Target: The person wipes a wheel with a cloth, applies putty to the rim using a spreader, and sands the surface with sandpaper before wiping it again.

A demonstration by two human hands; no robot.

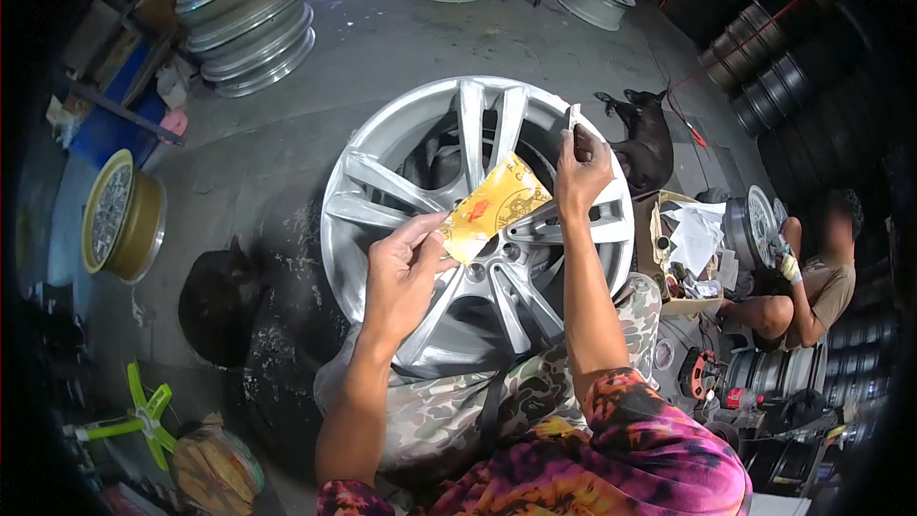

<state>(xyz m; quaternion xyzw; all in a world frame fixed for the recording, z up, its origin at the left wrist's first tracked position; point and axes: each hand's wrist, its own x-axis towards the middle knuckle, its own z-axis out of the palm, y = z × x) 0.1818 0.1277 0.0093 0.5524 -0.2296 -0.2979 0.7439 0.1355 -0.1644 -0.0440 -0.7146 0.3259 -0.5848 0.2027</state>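
My left hand (pixel 406 277) pinches the lower left corner of a yellow sheet of sandpaper (pixel 499 208), printed with dark lettering and a red mark. The sheet is held above a silver alloy wheel (pixel 373 172) in front of my legs. Over the wheel's right rim is my right hand (pixel 583 172), its fingers closed on a small, narrow whitish piece (pixel 574 117) that sticks up past the fingertips. What this piece is made of, I cannot make out. The wheel's split spokes and central hub show around and below the sheet.
A black dog (pixel 647 139) lies past the wheel, and a dark animal (pixel 220 301) rests at left. A cardboard box (pixel 693 306) stands right, beside a seated person (pixel 812 277) with another wheel. Stacked rims (pixel 248 29) and a gold wheel (pixel 119 217) stand left.
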